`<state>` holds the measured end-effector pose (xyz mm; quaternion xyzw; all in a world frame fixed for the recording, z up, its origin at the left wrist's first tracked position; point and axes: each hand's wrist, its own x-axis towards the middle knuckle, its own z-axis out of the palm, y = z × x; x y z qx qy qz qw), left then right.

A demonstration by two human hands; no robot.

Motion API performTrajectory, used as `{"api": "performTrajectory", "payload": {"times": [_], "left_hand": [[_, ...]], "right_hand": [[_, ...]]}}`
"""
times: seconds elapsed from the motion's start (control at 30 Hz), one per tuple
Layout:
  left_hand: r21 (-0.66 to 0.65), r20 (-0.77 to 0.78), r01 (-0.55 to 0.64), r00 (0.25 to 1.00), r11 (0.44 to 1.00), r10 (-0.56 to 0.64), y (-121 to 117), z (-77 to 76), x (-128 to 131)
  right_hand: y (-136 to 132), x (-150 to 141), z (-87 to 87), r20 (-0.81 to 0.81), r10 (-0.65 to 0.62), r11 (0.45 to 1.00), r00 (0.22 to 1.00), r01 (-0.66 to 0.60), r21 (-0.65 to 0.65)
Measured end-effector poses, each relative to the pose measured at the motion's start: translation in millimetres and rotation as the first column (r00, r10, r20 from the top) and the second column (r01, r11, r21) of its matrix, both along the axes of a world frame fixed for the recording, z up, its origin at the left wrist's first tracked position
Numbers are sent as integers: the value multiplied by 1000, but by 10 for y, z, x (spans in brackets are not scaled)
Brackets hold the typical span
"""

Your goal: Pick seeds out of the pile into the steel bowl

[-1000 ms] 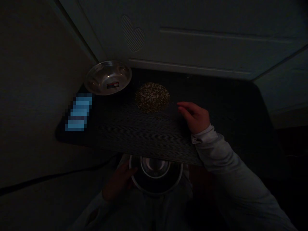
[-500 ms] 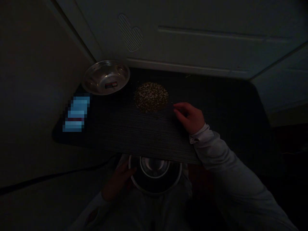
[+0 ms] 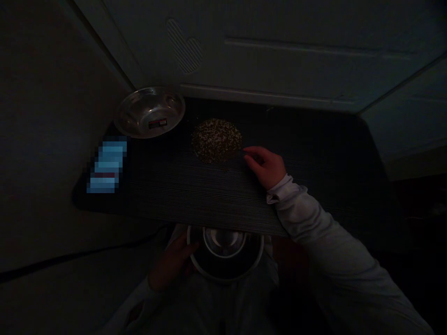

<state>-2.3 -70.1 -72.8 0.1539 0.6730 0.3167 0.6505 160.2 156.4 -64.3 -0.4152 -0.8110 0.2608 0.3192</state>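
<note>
A flat pile of small mixed light and dark grains [image 3: 216, 139] lies on the dark table [image 3: 195, 200]. At its right edge is my right hand [image 3: 267, 166], thumb and forefinger bent with their tips close together. Anything pinched there is too small to make out. Below the table's front edge, my left hand [image 3: 172, 260] grips the left rim of a round metal bowl [image 3: 225, 272] on my lap. The bowl has a bright round inner part, and the table edge hides its far side.
A wide steel basin [image 3: 139, 100] with a dark label inside stands at the table's back left corner. In front of it lies a lit, blurred-out phone-like screen [image 3: 108, 165]. A pale panel with a heart relief [image 3: 185, 49] rises behind the table. The scene is very dim.
My right hand has moved a little left, up to the edge of the grain pile. My left hand and the bowl on my lap stay put. The view has shifted slightly.
</note>
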Motion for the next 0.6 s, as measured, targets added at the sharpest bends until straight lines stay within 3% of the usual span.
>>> {"api": "performTrajectory", "payload": {"times": [0.6], "left_hand": [[-8, -12, -10, 1000, 1000, 10, 40, 2, 48]], "right_hand": [[35, -91, -25, 28, 19, 1000, 999, -19, -11]]}}
